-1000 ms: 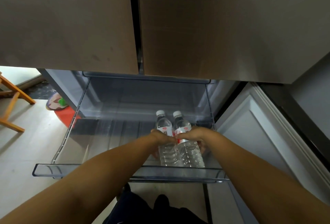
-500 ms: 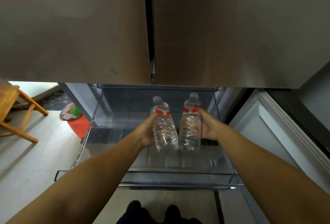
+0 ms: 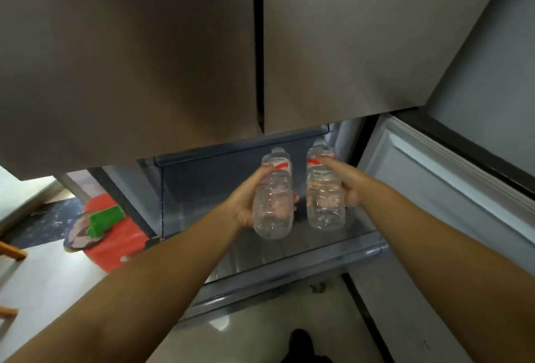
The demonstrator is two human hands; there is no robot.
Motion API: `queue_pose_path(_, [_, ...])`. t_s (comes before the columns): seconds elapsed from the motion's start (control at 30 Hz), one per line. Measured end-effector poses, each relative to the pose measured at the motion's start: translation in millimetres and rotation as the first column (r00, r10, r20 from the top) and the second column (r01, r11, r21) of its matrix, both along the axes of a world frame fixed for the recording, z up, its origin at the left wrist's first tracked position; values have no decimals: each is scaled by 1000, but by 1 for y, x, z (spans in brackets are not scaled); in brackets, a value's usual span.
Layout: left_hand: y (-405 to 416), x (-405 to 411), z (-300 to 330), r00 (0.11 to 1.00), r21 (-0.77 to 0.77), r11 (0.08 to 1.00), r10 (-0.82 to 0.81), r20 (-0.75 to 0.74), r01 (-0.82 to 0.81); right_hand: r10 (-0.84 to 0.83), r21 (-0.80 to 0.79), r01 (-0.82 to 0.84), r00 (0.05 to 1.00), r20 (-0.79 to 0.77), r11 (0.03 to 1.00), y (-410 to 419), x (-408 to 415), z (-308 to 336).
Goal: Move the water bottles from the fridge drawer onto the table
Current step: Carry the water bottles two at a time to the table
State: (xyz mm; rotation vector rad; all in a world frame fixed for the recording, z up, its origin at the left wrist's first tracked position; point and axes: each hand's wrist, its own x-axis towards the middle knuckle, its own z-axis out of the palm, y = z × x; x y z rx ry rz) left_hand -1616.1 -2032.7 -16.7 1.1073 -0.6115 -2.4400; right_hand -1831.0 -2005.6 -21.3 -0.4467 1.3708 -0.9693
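Observation:
Two clear water bottles with red-and-white labels are held up in the air above the open fridge drawer (image 3: pixel 292 268). My left hand (image 3: pixel 246 200) grips the left bottle (image 3: pixel 273 203) around its middle. The right bottle (image 3: pixel 324 197) is gripped from the right side by my right hand (image 3: pixel 346 183). Both bottles tilt with their caps pointing away from me, toward the fridge. The transparent drawer under them is pulled out and I see nothing lying in it. The table is not in view.
The closed brown fridge doors (image 3: pixel 179 52) fill the upper view. A white open door panel (image 3: pixel 451 194) stands at the right. On the floor to the left lie a red basin (image 3: pixel 115 244) and a green object (image 3: pixel 105 219). Wooden chair legs (image 3: pixel 11 252) show at the far left.
Both hands have lifted the two bottles out of the drawer and raised them. The view has shifted to the right and tilted, so the drawer now looks slanted.

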Motion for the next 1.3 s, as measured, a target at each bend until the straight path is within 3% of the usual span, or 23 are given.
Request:
queue_pose_path(0.23, [35,-11,20,970,-73,969,-238,-42,234,-246,-86,243,969,-23,966,83,9,30])
queue_pose_path(0.33, [57,-26,27,950,-174,937,-312,-20,304,-381,-192,345,901,-207,919,130,12,36])
queue_pose_path(0.4, [75,-37,29,941,-307,892,-334,47,332,-440,-243,369,801,-405,897,160,12,37])
queue_pose_path(0.47, [96,-49,31,927,-460,808,-353,123,369,-469,-254,397,683,-560,882,193,14,35])
queue_pose_path(0.6, [141,-73,24,877,-634,605,-338,343,481,-513,-267,478,517,-685,837,256,15,26])
queue_pose_path(0.67, [170,-84,18,846,-694,486,-339,411,531,-515,-252,523,451,-729,814,293,13,18])
queue_pose_path(0.77, [218,-103,-1,810,-709,396,-343,475,583,-475,-190,585,382,-793,788,356,11,1])
queue_pose_path(0.87, [259,-115,-24,774,-700,336,-334,537,631,-371,-75,614,371,-852,786,409,17,-16])
queue_pose_path(1.03, [346,-134,-55,662,-683,101,-379,646,724,-323,52,720,372,-870,692,517,23,-45])
queue_pose_path(1.3, [495,-156,-71,501,-648,-226,-471,726,727,-368,77,871,283,-886,485,662,51,-61])
